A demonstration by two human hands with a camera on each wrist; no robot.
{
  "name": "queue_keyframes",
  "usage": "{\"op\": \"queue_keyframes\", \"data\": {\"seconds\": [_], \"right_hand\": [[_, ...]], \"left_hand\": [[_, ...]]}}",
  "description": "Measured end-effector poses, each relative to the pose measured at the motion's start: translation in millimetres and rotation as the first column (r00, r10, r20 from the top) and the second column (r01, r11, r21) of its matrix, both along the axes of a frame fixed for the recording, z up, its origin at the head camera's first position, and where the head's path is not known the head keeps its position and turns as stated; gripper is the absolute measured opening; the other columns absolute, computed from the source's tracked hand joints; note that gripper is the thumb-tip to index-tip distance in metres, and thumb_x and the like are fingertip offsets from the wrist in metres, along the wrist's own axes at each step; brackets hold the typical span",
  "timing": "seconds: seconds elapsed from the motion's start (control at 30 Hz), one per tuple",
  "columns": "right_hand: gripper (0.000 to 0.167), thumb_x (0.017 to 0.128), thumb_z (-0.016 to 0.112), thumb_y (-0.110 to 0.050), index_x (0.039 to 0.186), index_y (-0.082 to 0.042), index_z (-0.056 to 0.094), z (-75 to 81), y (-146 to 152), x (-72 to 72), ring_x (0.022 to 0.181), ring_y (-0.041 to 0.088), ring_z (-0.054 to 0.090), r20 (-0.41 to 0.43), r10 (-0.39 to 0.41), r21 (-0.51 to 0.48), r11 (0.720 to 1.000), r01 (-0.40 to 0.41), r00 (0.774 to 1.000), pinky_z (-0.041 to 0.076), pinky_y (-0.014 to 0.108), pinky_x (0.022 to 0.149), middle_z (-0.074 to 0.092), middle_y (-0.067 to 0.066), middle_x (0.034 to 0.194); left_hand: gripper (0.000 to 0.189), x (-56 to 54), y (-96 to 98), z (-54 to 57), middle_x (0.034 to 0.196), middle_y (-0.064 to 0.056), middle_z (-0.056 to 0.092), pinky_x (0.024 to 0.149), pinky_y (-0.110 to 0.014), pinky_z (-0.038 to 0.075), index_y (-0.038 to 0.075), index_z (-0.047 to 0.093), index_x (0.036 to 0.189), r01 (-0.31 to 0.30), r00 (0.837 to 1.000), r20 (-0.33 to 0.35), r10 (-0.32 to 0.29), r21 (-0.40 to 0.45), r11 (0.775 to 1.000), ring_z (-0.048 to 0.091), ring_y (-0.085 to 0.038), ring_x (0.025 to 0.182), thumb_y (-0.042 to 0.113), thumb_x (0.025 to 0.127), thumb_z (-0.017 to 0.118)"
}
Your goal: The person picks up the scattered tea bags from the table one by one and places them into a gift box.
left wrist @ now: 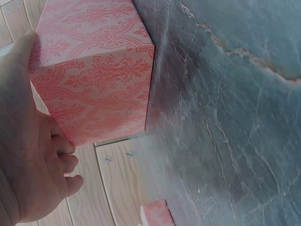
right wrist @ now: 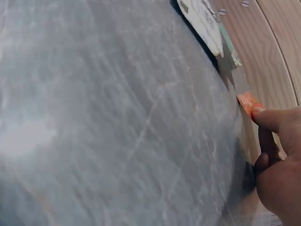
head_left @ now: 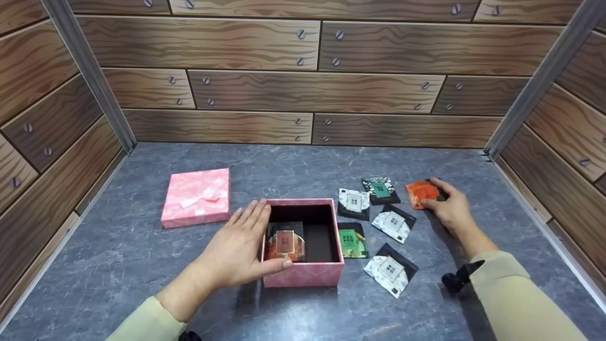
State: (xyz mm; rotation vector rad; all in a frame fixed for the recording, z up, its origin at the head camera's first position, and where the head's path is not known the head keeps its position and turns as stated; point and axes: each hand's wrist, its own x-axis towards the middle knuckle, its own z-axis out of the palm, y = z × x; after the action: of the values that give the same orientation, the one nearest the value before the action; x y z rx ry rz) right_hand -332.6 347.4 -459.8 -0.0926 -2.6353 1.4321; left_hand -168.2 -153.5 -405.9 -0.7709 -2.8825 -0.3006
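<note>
My left hand (head_left: 236, 246) rests on an open pink patterned box (head_left: 303, 274), its straight fingers along the left rim and its thumb over the front rim. In the left wrist view the box's patterned sides (left wrist: 94, 94) show beside the hand. Inside the box, on the left, stands a dark sachet with an orange-brown print (head_left: 286, 244). Off to the right, my right hand (head_left: 452, 208) pinches an orange and black sachet (head_left: 421, 193) between thumb and fingers, close over the table. The right wrist view shows its orange edge (right wrist: 249, 103) at the fingertips.
Between the box and my right hand lie white-and-black sachets (head_left: 393, 223), a dark floral sachet (head_left: 380, 190) and a green one (head_left: 352, 240) against the box's right side. A pink lid with a bow (head_left: 196, 196) lies at left. Wood-patterned walls (head_left: 312, 90) enclose the grey table.
</note>
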Motion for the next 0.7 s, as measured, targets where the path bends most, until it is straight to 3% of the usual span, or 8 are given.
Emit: {"op": "queue_keyframes", "data": {"seconds": [0.13,0.3,0.43,0.53,0.63,0.7], "right_hand": [[0.064,0.094,0.075,0.003,0.154,0.001,0.053,4.3,4,5.2,0.144,0.035,0.043,-0.024,-0.059,-0.027,0.998,0.058,0.998,0.039,0.03,0.115,0.046,0.028,0.159],[0.054,0.098,0.071,0.0,0.15,0.001,0.058,11.8,9,9.8,0.139,0.029,0.05,-0.064,-0.069,-0.02,0.997,0.068,0.996,0.045,0.008,0.091,0.051,0.025,0.156],[0.049,0.101,0.067,-0.001,0.149,0.004,0.058,18.4,12,12.0,0.11,0.005,0.063,-0.115,-0.048,-0.049,0.998,0.042,0.992,0.051,0.008,0.078,0.059,0.028,0.145],[0.046,0.102,0.065,0.0,0.147,0.008,0.058,24.1,11,13.7,0.086,-0.007,0.06,-0.155,-0.042,-0.077,0.997,0.03,0.987,0.054,0.012,0.069,0.07,0.022,0.12],[0.047,0.104,0.062,-0.003,0.149,0.008,0.055,31.0,8,15.9,0.081,-0.005,0.061,-0.146,-0.018,-0.088,0.996,0.005,0.989,0.056,0.014,0.066,0.066,0.013,0.115],[0.048,0.106,0.061,-0.006,0.151,0.007,0.053,35.8,5,17.7,0.083,-0.006,0.061,-0.133,0.005,-0.091,0.996,-0.018,0.991,0.056,0.014,0.067,0.064,0.018,0.125]], "left_hand": [[0.122,-0.7,0.7,-0.4,0.17,-0.025,0.028,0.128,-0.054,0.022,-0.008,0.028,0.164,0.001,1.0,-0.003,-0.001,-0.002,1.0,0.023,-0.038,0.159,0.088,0.091,0.045],[0.121,-0.3,0.4,-0.1,0.17,-0.025,0.027,0.128,-0.054,0.023,-0.007,0.028,0.164,0.002,1.0,0.006,-0.002,0.005,1.0,0.024,-0.04,0.159,0.087,0.091,0.046],[0.121,-0.2,0.2,0.2,0.17,-0.025,0.027,0.128,-0.054,0.023,-0.007,0.028,0.164,0.002,1.0,0.003,-0.002,-0.001,1.0,0.025,-0.04,0.159,0.088,0.091,0.045],[0.121,-0.3,0.3,0.3,0.17,-0.025,0.028,0.128,-0.055,0.023,-0.007,0.029,0.164,0.003,1.0,0.002,-0.003,-0.005,1.0,0.025,-0.04,0.159,0.089,0.091,0.045],[0.122,-0.3,1.0,0.7,0.17,-0.025,0.027,0.128,-0.054,0.022,-0.007,0.028,0.164,0.001,1.0,0.01,-0.001,-0.005,1.0,0.024,-0.04,0.159,0.089,0.091,0.045],[0.122,0.0,1.2,1.1,0.171,-0.024,0.026,0.128,-0.054,0.021,-0.006,0.027,0.164,-0.002,1.0,0.022,0.002,-0.003,1.0,0.022,-0.039,0.159,0.089,0.091,0.044]]}}
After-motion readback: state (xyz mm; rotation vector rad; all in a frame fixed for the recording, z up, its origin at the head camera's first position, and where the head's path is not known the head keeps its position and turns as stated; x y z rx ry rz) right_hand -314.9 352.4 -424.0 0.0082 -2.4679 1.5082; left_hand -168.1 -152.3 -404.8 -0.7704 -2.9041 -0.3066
